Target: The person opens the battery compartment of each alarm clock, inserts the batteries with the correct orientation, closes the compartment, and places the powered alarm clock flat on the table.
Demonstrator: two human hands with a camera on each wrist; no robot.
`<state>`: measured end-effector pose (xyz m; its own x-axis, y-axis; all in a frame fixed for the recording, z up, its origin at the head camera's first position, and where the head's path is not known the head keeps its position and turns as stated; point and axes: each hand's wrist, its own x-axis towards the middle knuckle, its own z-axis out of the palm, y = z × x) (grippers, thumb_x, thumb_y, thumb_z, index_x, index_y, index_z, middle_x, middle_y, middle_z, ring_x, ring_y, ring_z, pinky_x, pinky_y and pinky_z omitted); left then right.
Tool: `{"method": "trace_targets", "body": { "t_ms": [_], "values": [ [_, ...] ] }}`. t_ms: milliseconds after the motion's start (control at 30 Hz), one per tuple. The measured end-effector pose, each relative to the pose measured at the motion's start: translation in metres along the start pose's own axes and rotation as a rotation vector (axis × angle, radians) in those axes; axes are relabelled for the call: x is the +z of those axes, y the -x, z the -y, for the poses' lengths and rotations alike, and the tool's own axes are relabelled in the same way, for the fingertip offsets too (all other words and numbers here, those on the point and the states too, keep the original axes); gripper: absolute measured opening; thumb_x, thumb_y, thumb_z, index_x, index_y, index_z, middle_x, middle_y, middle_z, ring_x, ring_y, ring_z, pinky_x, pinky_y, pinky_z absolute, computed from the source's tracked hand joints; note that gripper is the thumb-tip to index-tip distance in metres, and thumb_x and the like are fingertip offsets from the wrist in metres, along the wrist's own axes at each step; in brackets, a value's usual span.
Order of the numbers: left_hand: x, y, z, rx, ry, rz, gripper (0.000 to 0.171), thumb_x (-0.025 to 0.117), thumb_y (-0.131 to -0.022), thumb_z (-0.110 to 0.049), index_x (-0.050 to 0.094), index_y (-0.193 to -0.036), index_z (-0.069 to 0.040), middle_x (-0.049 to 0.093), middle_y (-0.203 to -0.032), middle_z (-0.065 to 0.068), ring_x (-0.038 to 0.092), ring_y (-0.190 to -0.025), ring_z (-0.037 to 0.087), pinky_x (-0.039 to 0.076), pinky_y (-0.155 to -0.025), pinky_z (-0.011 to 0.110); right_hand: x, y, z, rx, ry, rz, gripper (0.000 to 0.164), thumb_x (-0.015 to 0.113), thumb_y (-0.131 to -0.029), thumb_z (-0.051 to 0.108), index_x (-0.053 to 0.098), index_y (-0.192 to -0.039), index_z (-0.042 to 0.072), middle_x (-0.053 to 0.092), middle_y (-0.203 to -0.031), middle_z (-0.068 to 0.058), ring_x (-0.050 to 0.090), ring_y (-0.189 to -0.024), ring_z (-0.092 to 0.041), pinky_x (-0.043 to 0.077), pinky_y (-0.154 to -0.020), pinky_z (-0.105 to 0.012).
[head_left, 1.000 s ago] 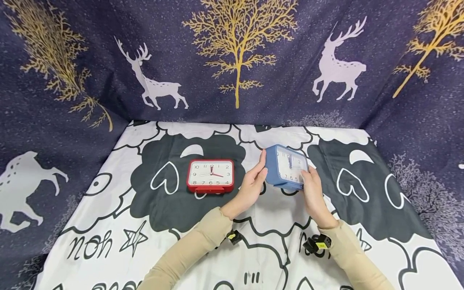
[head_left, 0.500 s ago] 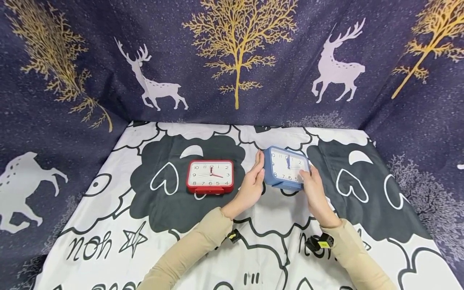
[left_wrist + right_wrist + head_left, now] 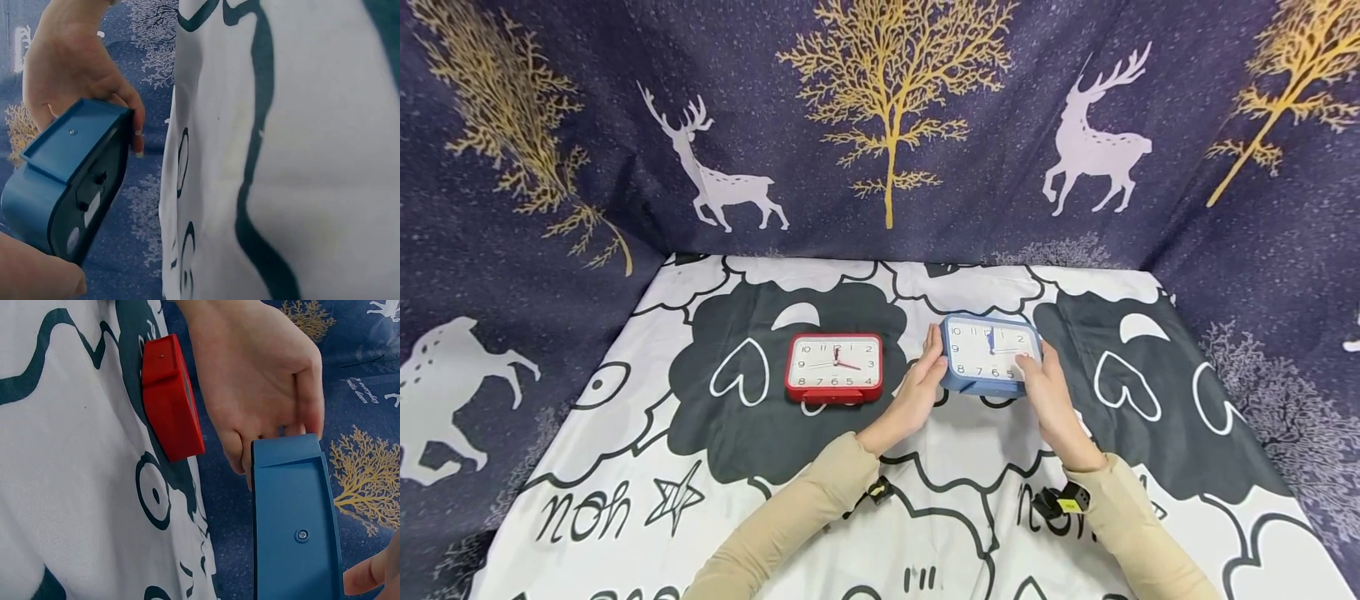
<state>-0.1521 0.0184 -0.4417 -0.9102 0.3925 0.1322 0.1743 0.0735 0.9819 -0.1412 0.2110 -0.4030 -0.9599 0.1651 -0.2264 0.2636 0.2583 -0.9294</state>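
A blue alarm clock with a white dial is held between both hands, raised over the patterned cloth with its face toward the head camera. My left hand grips its left end, fingers along the side. With the right hand, I hold the other end, the thumb lying on the dial near the lower right numbers. The left wrist view shows the blue clock's base and dark back, with right-hand fingers around the far end. A red alarm clock stands to the left, apart from both hands.
A white cloth with black cartoon shapes covers the table. Behind and beside it hangs a dark blue curtain printed with deer and golden trees. Black devices sit at both wrists, below the beige sleeves.
The blue clock has turned so its dial faces more squarely forward, and it has shifted slightly left and down. Both hands keep hold of it. The red clock stays in place.
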Motion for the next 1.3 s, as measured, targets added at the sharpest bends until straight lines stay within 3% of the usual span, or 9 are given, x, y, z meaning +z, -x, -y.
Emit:
{"method": "trace_targets", "body": {
  "t_ms": [100, 233, 367, 467, 633, 800, 1067, 1300],
  "values": [
    [-0.002, 0.0, 0.001, -0.03, 0.023, 0.038, 0.063, 0.034, -0.104, -0.019, 0.0, -0.155, -0.005, -0.01, -0.163, 0.006, -0.008, -0.15, 0.02, 0.004, -0.123, 0.042, 0.0, 0.0, -0.001, -0.005, 0.01, -0.007, 0.064, 0.031, -0.102, 0.018, -0.001, -0.154, -0.002, 0.009, -0.16, -0.022, 0.01, -0.148, -0.029, 0.011, -0.121, -0.044],
    [-0.004, 0.0, 0.003, -0.083, -0.017, 0.086, 0.083, 0.053, -0.097, -0.026, -0.005, -0.155, -0.01, -0.015, -0.162, 0.0, -0.01, -0.15, 0.014, 0.007, -0.122, 0.04, -0.001, 0.0, -0.001, -0.016, 0.019, -0.024, 0.063, 0.033, -0.101, 0.015, 0.002, -0.153, -0.004, 0.012, -0.159, -0.024, 0.013, -0.147, -0.031, 0.012, -0.121, -0.045],
    [-0.003, -0.001, 0.005, -0.102, -0.106, 0.105, 0.105, 0.07, -0.087, -0.028, -0.007, -0.154, -0.009, -0.016, -0.162, 0.006, -0.01, -0.149, 0.016, 0.007, -0.122, 0.038, -0.001, -0.001, -0.001, -0.02, 0.025, -0.016, 0.064, 0.032, -0.101, 0.015, 0.0, -0.153, -0.004, 0.008, -0.16, -0.024, 0.008, -0.149, -0.031, 0.008, -0.122, -0.045],
    [-0.003, -0.001, 0.008, -0.105, -0.17, 0.092, 0.112, 0.076, -0.082, -0.026, -0.007, -0.154, -0.004, -0.011, -0.162, 0.013, -0.005, -0.15, 0.02, 0.01, -0.122, 0.04, 0.0, -0.002, -0.002, -0.011, 0.028, -0.005, 0.065, 0.033, -0.101, 0.014, 0.0, -0.153, -0.005, 0.009, -0.16, -0.024, 0.008, -0.149, -0.031, 0.007, -0.122, -0.044],
    [-0.003, -0.002, 0.012, -0.119, -0.268, 0.024, 0.11, 0.079, -0.081, -0.028, 0.003, -0.154, 0.001, 0.005, -0.162, 0.017, 0.014, -0.149, 0.026, 0.022, -0.119, 0.042, 0.002, -0.004, -0.005, 0.0, 0.024, 0.007, 0.061, 0.033, -0.101, 0.012, 0.006, -0.153, -0.006, 0.019, -0.156, -0.026, 0.016, -0.146, -0.032, 0.01, -0.122, -0.044],
    [-0.003, -0.002, 0.013, -0.105, -0.289, -0.014, 0.108, 0.08, -0.079, -0.028, 0.008, -0.153, 0.003, 0.011, -0.16, 0.019, 0.022, -0.147, 0.028, 0.028, -0.117, 0.04, 0.004, -0.006, -0.007, -0.007, 0.013, 0.007, 0.059, 0.033, -0.1, 0.011, 0.011, -0.152, -0.005, 0.025, -0.152, -0.026, 0.023, -0.141, -0.031, 0.014, -0.12, -0.043],
    [-0.003, -0.003, 0.013, -0.147, -0.434, -0.01, 0.107, 0.079, -0.08, -0.037, 0.012, -0.153, 0.006, 0.031, -0.153, 0.027, 0.042, -0.136, 0.037, 0.039, -0.109, 0.044, 0.004, -0.007, -0.01, 0.047, 0.081, 0.007, 0.065, 0.035, -0.1, 0.016, 0.002, -0.153, -0.005, 0.011, -0.16, -0.025, 0.006, -0.15, -0.033, 0.006, -0.122, -0.046],
    [-0.003, -0.003, 0.016, -0.14, -0.42, 0.013, 0.109, 0.076, -0.082, -0.039, 0.008, -0.153, 0.007, 0.038, -0.148, 0.03, 0.049, -0.129, 0.039, 0.043, -0.104, 0.046, 0.007, -0.007, -0.013, 0.048, 0.091, 0.003, 0.066, 0.035, -0.1, 0.017, 0.003, -0.154, -0.003, 0.013, -0.16, -0.023, 0.008, -0.15, -0.033, 0.008, -0.122, -0.047]
  ]
}}
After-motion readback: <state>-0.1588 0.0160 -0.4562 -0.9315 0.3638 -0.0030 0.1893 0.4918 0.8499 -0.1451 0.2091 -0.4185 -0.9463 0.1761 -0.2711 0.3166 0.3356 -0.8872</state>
